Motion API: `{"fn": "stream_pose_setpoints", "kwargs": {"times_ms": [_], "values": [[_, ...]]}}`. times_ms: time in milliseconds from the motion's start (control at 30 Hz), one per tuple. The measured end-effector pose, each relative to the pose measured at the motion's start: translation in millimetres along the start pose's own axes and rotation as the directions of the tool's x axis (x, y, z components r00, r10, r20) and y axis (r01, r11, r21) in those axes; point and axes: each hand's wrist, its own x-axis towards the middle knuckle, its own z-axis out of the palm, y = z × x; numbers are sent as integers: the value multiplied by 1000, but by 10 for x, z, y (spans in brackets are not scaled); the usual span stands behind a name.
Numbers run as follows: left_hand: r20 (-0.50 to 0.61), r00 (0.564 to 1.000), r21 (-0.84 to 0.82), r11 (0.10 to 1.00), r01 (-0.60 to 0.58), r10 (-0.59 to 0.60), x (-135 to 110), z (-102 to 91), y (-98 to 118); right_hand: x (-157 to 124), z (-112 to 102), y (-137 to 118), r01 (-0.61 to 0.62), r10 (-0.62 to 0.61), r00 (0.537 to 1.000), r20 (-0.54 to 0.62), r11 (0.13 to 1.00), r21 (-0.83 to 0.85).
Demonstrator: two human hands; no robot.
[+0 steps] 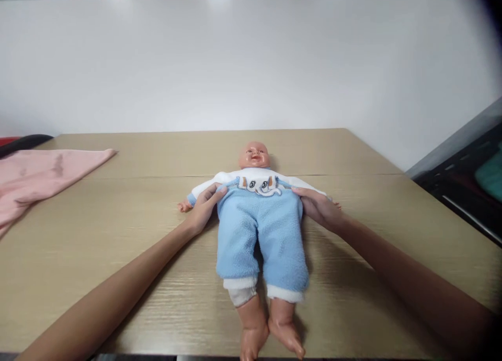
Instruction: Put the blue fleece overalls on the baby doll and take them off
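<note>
A baby doll [254, 155] lies on its back in the middle of the wooden table [117, 235], head away from me and bare feet near the front edge. It wears a white top with an elephant picture and light blue fleece trousers [261, 235]. My left hand [204, 206] pinches the trousers' waistband at the doll's left-of-frame side. On the other side my right hand [319, 208] grips the same waistband. Both hands have their fingers closed on the blue fabric.
A pink cloth [35, 175] lies on the table's far left. A white wall stands behind the table. A dark shelf [466, 183] with a teal item sits at the right, beyond the table's edge.
</note>
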Motion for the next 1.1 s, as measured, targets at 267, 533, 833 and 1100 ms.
{"fn": "stream_pose_setpoints", "kwargs": {"times_ms": [267,533,833,1100], "values": [[-53,981,145,973,-179,188,-44,24,78,103,10,59,-31,15,996,85,982,186],[-118,970,200,962,-188,214,-60,2,-22,148,-107,148,-17,16,1000,-6,998,-58],[-267,930,218,956,-195,251,-79,26,-76,617,396,-424,93,-167,960,-224,947,-308],[-331,892,277,935,-220,308,-142,53,-72,1347,1324,-637,567,-167,823,542,291,-771]]}}
